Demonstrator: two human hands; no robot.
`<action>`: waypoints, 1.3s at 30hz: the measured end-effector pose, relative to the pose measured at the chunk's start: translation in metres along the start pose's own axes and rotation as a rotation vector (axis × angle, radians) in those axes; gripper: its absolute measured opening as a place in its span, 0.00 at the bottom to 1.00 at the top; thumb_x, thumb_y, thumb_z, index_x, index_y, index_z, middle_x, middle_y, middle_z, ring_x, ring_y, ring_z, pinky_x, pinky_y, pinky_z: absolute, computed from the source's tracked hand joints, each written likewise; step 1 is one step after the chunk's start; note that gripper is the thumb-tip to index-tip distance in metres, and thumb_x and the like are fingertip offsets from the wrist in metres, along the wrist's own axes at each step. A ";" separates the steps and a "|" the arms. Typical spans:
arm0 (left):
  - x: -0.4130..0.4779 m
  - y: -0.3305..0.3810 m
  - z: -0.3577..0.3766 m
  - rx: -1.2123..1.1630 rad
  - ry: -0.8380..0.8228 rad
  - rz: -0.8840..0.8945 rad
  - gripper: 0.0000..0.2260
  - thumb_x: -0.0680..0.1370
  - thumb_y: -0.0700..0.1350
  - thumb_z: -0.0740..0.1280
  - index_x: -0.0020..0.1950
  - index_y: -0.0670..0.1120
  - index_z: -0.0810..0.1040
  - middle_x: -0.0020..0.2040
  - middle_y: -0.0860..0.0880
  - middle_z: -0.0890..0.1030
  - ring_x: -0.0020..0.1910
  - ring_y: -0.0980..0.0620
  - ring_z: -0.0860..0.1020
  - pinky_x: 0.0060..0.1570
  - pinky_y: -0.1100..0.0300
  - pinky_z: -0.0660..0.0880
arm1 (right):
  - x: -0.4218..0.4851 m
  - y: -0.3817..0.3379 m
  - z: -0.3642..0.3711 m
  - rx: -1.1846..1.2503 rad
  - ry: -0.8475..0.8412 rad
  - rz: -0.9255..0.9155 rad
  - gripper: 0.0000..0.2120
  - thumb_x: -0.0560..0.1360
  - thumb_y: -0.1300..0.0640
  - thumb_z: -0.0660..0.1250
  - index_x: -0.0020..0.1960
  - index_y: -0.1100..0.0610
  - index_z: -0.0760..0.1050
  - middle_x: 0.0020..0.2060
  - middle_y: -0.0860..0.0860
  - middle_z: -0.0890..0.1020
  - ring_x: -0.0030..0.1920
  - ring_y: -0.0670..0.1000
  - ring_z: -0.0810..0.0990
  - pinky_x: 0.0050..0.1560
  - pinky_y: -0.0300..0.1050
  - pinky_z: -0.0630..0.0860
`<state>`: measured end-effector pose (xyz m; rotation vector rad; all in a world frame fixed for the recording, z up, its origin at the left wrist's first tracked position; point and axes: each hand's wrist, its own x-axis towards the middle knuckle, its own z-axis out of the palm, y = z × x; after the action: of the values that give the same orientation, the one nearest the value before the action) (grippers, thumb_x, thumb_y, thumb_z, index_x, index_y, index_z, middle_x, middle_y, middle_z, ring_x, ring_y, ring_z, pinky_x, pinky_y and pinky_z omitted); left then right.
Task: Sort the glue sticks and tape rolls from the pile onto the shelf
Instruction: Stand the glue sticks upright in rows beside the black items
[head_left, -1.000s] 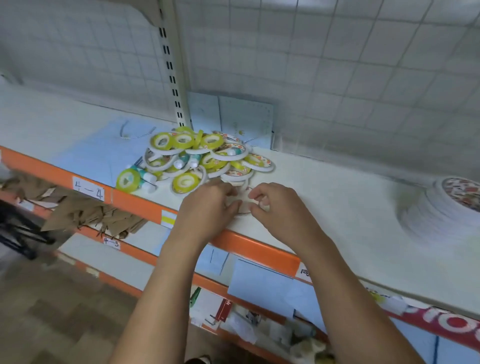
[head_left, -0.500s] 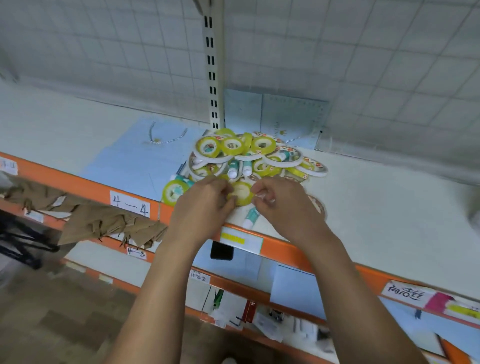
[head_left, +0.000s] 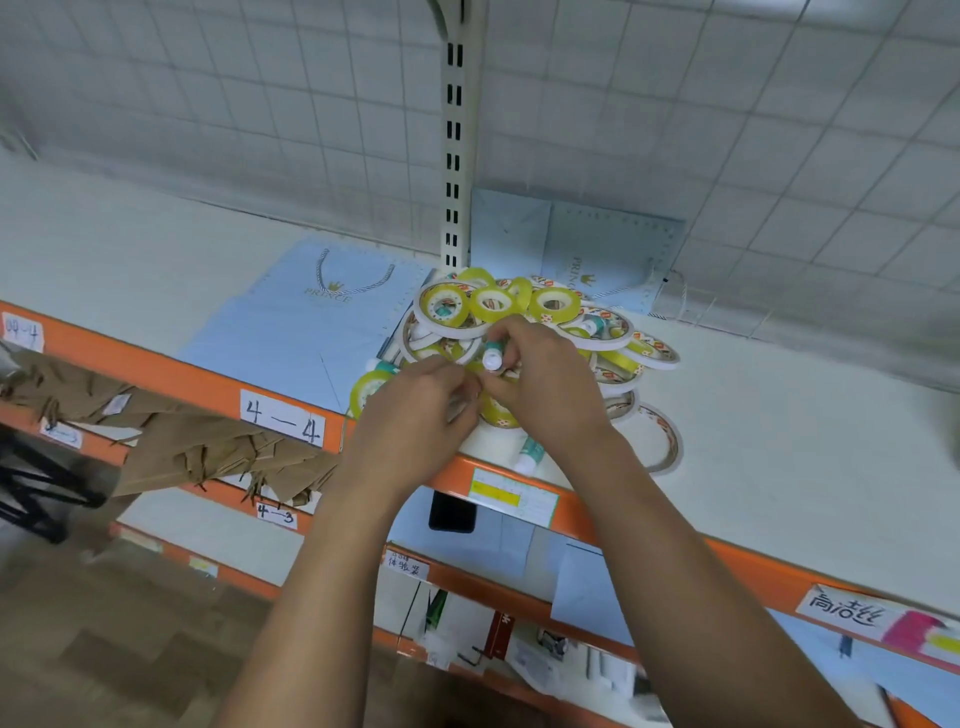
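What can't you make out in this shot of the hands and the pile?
Head view:
Left hand: its own back hides whether the fingers hold anything.
Glue stick gripped by the right hand: only its white cap shows.
Pile: both hands cover its front; buried glue sticks uncountable.
Print on tape rolls: too small.

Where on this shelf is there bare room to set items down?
Bare white shelf lies right of the pile, beyond the loose tape ring, and left past the blue paper bag. Crowded: the pile under the upright, where the right hand grips a glue stick.
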<state>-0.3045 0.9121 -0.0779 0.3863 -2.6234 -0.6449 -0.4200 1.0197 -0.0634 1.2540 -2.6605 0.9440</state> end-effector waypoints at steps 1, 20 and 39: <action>0.001 0.002 0.001 -0.003 -0.006 0.005 0.05 0.77 0.46 0.67 0.49 0.46 0.80 0.45 0.51 0.78 0.47 0.50 0.76 0.42 0.51 0.75 | 0.002 0.000 0.003 -0.017 0.001 0.006 0.14 0.71 0.56 0.71 0.56 0.52 0.76 0.45 0.51 0.78 0.49 0.54 0.76 0.47 0.52 0.74; 0.001 0.055 0.043 0.137 -0.125 -0.030 0.15 0.70 0.53 0.75 0.43 0.49 0.72 0.44 0.48 0.78 0.45 0.45 0.78 0.38 0.54 0.72 | -0.050 0.034 -0.038 -0.099 -0.008 0.153 0.22 0.74 0.63 0.64 0.67 0.53 0.75 0.55 0.59 0.72 0.56 0.61 0.73 0.59 0.53 0.71; 0.001 0.173 0.099 0.020 -0.242 0.289 0.21 0.71 0.47 0.66 0.63 0.58 0.71 0.47 0.53 0.67 0.47 0.47 0.75 0.34 0.58 0.65 | -0.192 0.109 -0.141 -0.151 0.199 0.369 0.23 0.74 0.61 0.61 0.66 0.45 0.71 0.45 0.51 0.77 0.42 0.54 0.77 0.44 0.53 0.76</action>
<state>-0.3787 1.0970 -0.0732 -0.0722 -2.8378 -0.5989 -0.3982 1.2804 -0.0602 0.6146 -2.7861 0.8295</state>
